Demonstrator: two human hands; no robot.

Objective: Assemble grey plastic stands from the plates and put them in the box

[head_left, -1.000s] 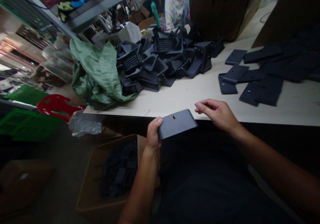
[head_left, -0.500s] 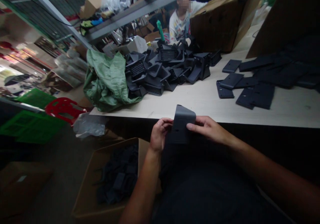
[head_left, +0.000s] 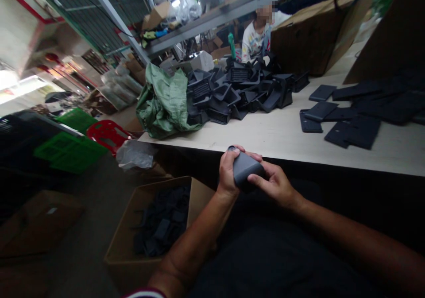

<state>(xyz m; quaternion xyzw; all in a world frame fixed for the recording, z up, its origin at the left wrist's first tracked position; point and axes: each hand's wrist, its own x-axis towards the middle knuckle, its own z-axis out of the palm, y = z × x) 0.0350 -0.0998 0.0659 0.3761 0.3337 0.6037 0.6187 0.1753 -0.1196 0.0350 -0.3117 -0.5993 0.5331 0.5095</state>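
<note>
A dark grey plastic part [head_left: 247, 167] with rounded edges is held between both hands, just in front of the table's near edge. My left hand [head_left: 229, 172] is closed around its left end, the thumb pressed on top near a small round hole. On the right end, my right hand [head_left: 274, 183] grips with the thumb at the near side and fingers behind. The part's underside is hidden. Beyond the hands, a heap of dark plastic housings [head_left: 239, 90] lies on the pale table [head_left: 259, 134]. Flat dark panels [head_left: 353, 132] are spread to the right.
Left of the heap lies a green woven sack [head_left: 162, 103]. Below, an open cardboard box [head_left: 199, 196] holds many dark parts. A red plastic chair [head_left: 108, 134] and green crates [head_left: 66, 152] stand at left. Across the table sits a person [head_left: 255, 39] beside a large carton [head_left: 299, 45].
The part has turned from upright to tilted, with its smooth outer face upward. My left hand has moved from its side to wrap its end. The view has shifted left.
</note>
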